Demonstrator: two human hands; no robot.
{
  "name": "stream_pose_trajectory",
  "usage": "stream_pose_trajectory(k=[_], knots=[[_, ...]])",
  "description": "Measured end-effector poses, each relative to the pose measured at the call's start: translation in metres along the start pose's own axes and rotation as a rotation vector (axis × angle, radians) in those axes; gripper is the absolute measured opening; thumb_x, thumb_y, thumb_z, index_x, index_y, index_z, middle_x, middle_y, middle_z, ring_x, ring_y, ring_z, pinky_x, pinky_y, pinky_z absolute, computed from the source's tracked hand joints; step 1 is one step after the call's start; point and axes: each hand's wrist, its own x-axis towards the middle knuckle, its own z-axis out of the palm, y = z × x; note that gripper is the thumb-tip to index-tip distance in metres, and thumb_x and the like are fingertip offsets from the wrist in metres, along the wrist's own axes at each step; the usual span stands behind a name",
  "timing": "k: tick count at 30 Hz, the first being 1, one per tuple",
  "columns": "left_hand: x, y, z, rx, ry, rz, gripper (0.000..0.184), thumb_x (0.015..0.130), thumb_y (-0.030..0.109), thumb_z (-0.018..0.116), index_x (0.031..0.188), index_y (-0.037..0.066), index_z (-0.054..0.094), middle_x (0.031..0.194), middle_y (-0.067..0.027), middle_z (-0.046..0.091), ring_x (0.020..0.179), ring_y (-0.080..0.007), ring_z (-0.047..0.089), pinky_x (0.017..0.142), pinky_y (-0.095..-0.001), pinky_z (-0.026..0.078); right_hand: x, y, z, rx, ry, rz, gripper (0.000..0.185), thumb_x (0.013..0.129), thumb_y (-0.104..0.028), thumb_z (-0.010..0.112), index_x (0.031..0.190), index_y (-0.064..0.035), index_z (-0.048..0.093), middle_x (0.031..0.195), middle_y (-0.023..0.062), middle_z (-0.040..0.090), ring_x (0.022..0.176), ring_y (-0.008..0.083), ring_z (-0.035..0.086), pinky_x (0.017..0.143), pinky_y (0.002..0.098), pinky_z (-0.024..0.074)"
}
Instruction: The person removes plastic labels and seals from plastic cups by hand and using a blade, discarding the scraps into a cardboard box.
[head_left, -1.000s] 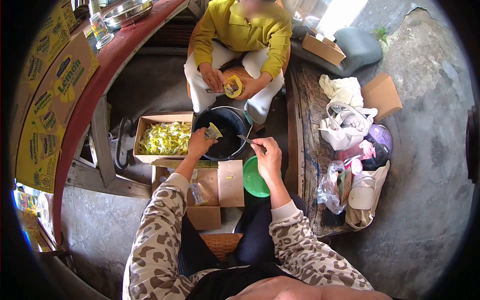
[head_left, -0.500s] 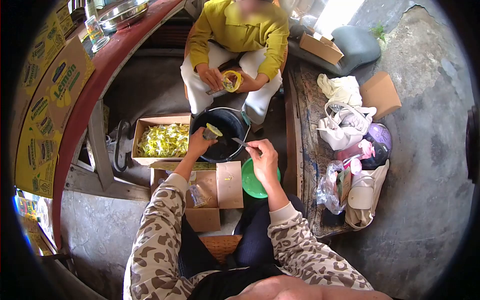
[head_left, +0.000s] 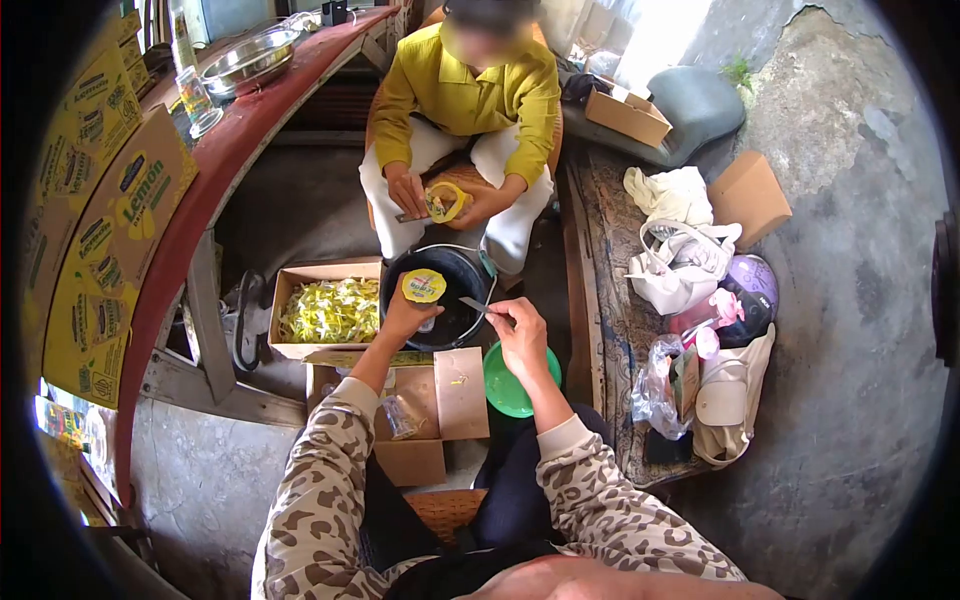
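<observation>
My left hand point(head_left: 405, 318) is closed around a plastic cup point(head_left: 424, 286), whose yellow printed lid faces up toward me. The cup is over the left side of a black bucket point(head_left: 452, 258). Pinched in my right hand point(head_left: 520, 332) is a small knife point(head_left: 473, 304), its blade pointing left over the bucket's right part. Below that hand lies a green basin point(head_left: 511, 392). An open cardboard box point(head_left: 410, 462) sits between my knees, with a clear plastic cup point(head_left: 402, 417) inside.
Across the bucket sits a person point(head_left: 470, 90), holding a yellow-rimmed cup point(head_left: 446, 202) and a flat blade. Yellow and white strips point(head_left: 330, 310) fill a carton at left. A bench point(head_left: 610, 300) with bags point(head_left: 680, 260) stands at right; a red-edged counter point(head_left: 180, 240) at left.
My left hand has turned the cup so that its yellow lid faces up. The knife stays in my right hand beside it. The whole view has shifted slightly.
</observation>
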Motion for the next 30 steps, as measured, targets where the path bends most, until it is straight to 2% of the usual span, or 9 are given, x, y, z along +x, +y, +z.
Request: stream_pose_trajectory(k=[2, 4, 6, 8, 14, 15, 20, 22, 30], knots=[[-0.01, 0.023, 0.004, 0.015, 0.005, -0.014, 0.067, 0.065, -0.001, 0.086, 0.118, 0.006, 0.045, 0.11, -0.0059, 0.061, 0.1, -0.0152, 0.06, 0.089, -0.0299, 0.05, 0.0, 0.002, 0.001, 0.011, -0.008, 0.017, 0.008, 0.08, -0.008, 0.074, 0.087, -0.0054, 0.07, 0.083, 0.0091, 0.063, 0.076, 0.0261, 0.064, 0.069, 0.039, 0.0494], [-0.019, 0.046, 0.005, -0.166, -0.018, -0.133, 0.07, 0.067, -0.002, 0.086, 0.124, 0.007, 0.046, 0.113, -0.005, 0.059, 0.105, -0.0161, 0.058, 0.092, -0.0312, 0.049, 0.0, 0.001, 0.003, 0.004, -0.008, 0.006, 0.008, 0.081, -0.009, 0.074, 0.088, -0.0063, 0.071, 0.083, 0.0085, 0.063, 0.077, 0.026, 0.064, 0.07, 0.0396, 0.0483], [-0.023, 0.04, 0.002, -0.118, 0.006, -0.065, 0.068, 0.069, -0.001, 0.085, 0.124, 0.006, 0.046, 0.113, -0.0052, 0.059, 0.103, -0.015, 0.059, 0.09, -0.0297, 0.05, 0.0, 0.0, 0.003, 0.011, -0.013, 0.013, 0.008, 0.081, -0.01, 0.074, 0.088, -0.0067, 0.071, 0.084, 0.0082, 0.063, 0.078, 0.0259, 0.063, 0.072, 0.0401, 0.0474], [-0.031, 0.051, 0.001, -0.167, 0.013, -0.161, 0.064, 0.069, 0.001, 0.086, 0.12, 0.006, 0.047, 0.111, -0.0046, 0.06, 0.099, -0.0128, 0.059, 0.086, -0.0269, 0.051, 0.001, -0.001, 0.004, -0.029, 0.013, -0.05, 0.011, 0.08, -0.002, 0.074, 0.09, -0.0022, 0.07, 0.084, 0.0107, 0.065, 0.074, 0.0231, 0.065, 0.067, 0.0336, 0.0508], [-0.055, 0.08, -0.002, -0.154, 0.034, -0.095, 0.062, 0.07, 0.001, 0.085, 0.121, 0.003, 0.049, 0.111, -0.0056, 0.062, 0.1, -0.013, 0.059, 0.087, -0.0276, 0.05, 0.003, -0.005, 0.004, 0.0, 0.027, -0.036, 0.01, 0.081, -0.004, 0.074, 0.089, -0.0023, 0.069, 0.083, 0.0103, 0.064, 0.073, 0.0234, 0.064, 0.067, 0.0337, 0.0507], [-0.058, 0.081, -0.004, -0.16, 0.041, -0.101, 0.062, 0.07, 0.002, 0.085, 0.12, 0.003, 0.049, 0.111, -0.0054, 0.062, 0.1, -0.013, 0.059, 0.087, -0.0276, 0.05, 0.003, -0.003, 0.004, 0.025, 0.025, -0.004, 0.008, 0.082, -0.012, 0.075, 0.087, -0.0076, 0.071, 0.082, 0.0073, 0.062, 0.078, 0.0264, 0.063, 0.07, 0.0407, 0.0464], [-0.076, 0.082, -0.004, -0.103, 0.087, -0.056, 0.061, 0.07, 0.003, 0.086, 0.12, 0.003, 0.051, 0.11, -0.0053, 0.062, 0.099, -0.0135, 0.06, 0.087, -0.0282, 0.05, 0.002, -0.001, 0.003, 0.02, 0.062, -0.014, 0.008, 0.082, -0.013, 0.074, 0.087, -0.0087, 0.071, 0.082, 0.0065, 0.062, 0.08, 0.0265, 0.062, 0.072, 0.0403, 0.0452], [-0.093, 0.085, 0.001, -0.136, 0.163, -0.075, 0.053, 0.074, -0.005, 0.08, 0.12, 0.003, 0.055, 0.106, -0.0037, 0.063, 0.093, -0.0133, 0.062, 0.081, -0.0297, 0.053, 0.0, 0.001, 0.002, 0.046, 0.044, -0.013, 0.008, 0.082, -0.014, 0.074, 0.088, -0.0093, 0.071, 0.082, 0.0061, 0.062, 0.081, 0.0262, 0.062, 0.073, 0.0406, 0.0446], [-0.104, 0.094, 0.012, -0.043, 0.066, 0.012, 0.059, 0.071, 0.003, 0.085, 0.12, 0.004, 0.052, 0.107, -0.0044, 0.063, 0.096, -0.0128, 0.06, 0.084, -0.0283, 0.051, -0.004, -0.015, 0.002, -0.031, 0.018, -0.08, 0.005, 0.084, -0.013, 0.071, 0.089, -0.0122, 0.07, 0.085, 0.0038, 0.062, 0.086, 0.0256, 0.06, 0.075, 0.0408, 0.0421]])
